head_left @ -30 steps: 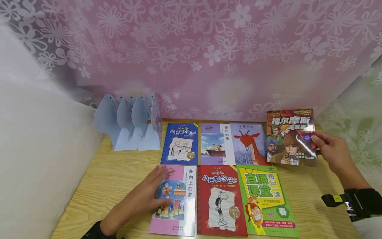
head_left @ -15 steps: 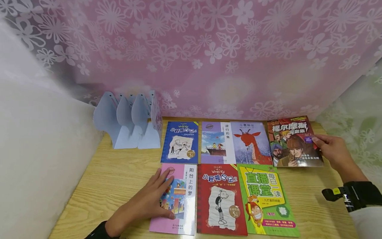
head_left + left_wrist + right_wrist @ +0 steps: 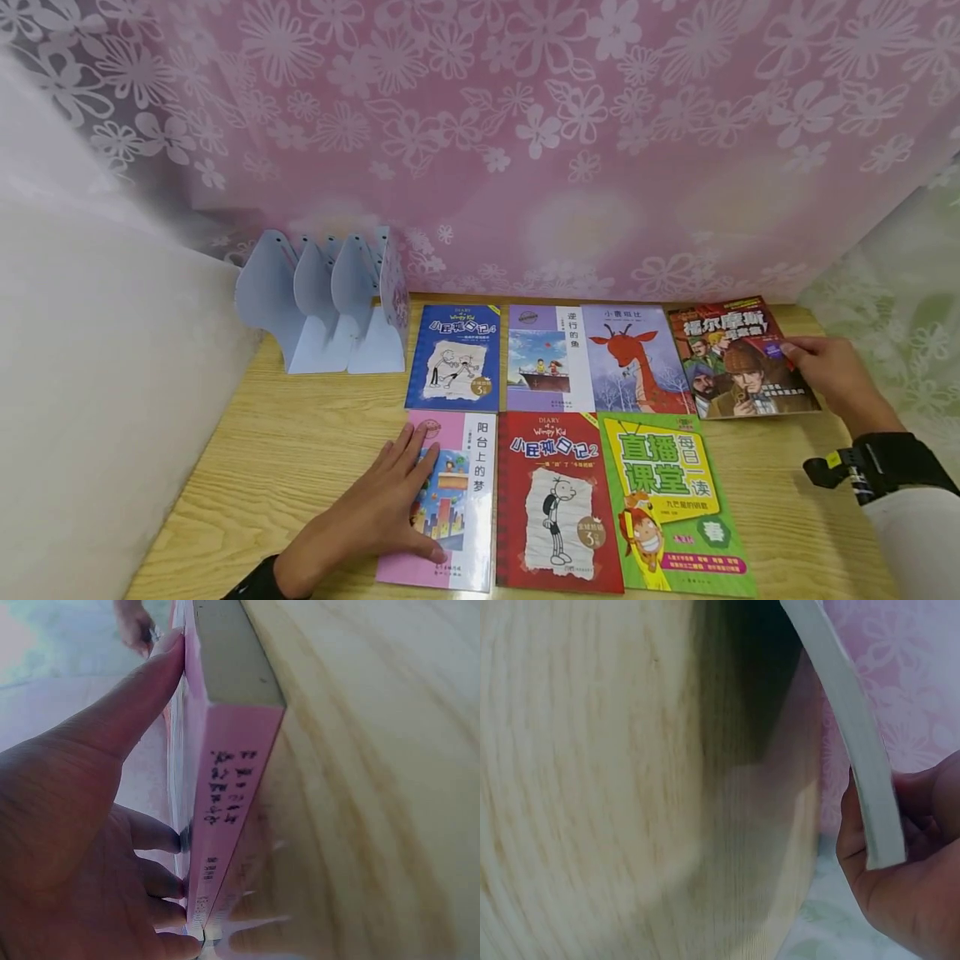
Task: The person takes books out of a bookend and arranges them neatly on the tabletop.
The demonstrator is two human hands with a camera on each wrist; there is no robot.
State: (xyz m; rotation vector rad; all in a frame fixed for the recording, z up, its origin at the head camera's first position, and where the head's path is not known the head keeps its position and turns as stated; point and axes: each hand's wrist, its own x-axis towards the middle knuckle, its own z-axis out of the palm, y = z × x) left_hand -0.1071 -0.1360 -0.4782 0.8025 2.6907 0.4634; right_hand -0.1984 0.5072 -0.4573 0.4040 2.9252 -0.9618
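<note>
My right hand (image 3: 840, 379) pinches the right edge of a dark comic-style detective book (image 3: 738, 367) in the head view, thumb on top and fingers underneath. The right wrist view shows the book's page block (image 3: 859, 742) slightly bowed and raised off the table. Its left edge lies against or over the giraffe-cover book (image 3: 633, 358); I cannot tell which. My left hand (image 3: 367, 508) rests with spread fingers on a pink book (image 3: 480, 500) at the front left. Up close in the left wrist view, the thumb and fingertips touch the cover beside the pink spine (image 3: 232, 765).
Beside these lie a blue diary book (image 3: 453, 358), a purple-and-white book (image 3: 540, 358), a red diary book (image 3: 558, 500) and a green book (image 3: 678, 508). A pale blue file rack (image 3: 322, 308) stands at the back left. A pink floral curtain (image 3: 525, 167) backs the wooden table (image 3: 232, 467).
The detective book has come down toward the table, tilting as the right hand lowers it right of the giraffe book. My left hand has shifted slightly right and down on the pink book.
</note>
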